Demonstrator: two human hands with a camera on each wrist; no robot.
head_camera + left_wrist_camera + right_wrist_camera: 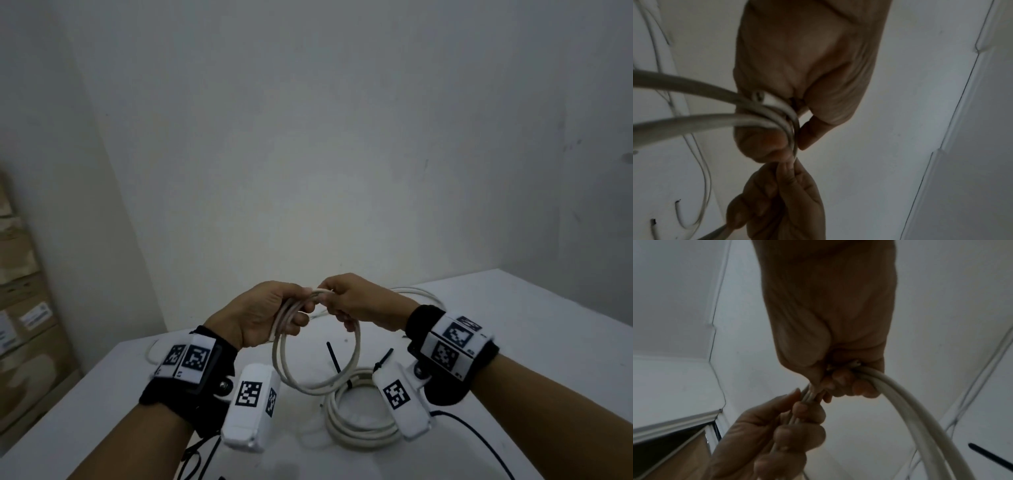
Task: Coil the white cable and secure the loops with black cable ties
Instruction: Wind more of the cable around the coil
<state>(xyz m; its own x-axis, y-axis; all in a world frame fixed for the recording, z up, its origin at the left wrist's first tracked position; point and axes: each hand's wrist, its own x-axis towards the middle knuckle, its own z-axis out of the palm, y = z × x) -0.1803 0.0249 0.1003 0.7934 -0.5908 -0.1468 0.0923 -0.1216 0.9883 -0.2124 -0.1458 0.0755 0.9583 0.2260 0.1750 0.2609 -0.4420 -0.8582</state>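
Both hands' fingers hide white cable (pixel 318 359) loop top.

Dim flat light, grainy, wrist views soft, blurred, edges bent

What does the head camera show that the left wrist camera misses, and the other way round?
Only the head view shows a second white coil lying on the table, already bound with a black cable tie, a loose black tie beside it, and cardboard boxes to the left.

Only the left wrist view shows, close up, the cable's end tucked against the palm of the left hand.

Both show the left hand and the right hand meeting on the loops of the white cable, held above the table.
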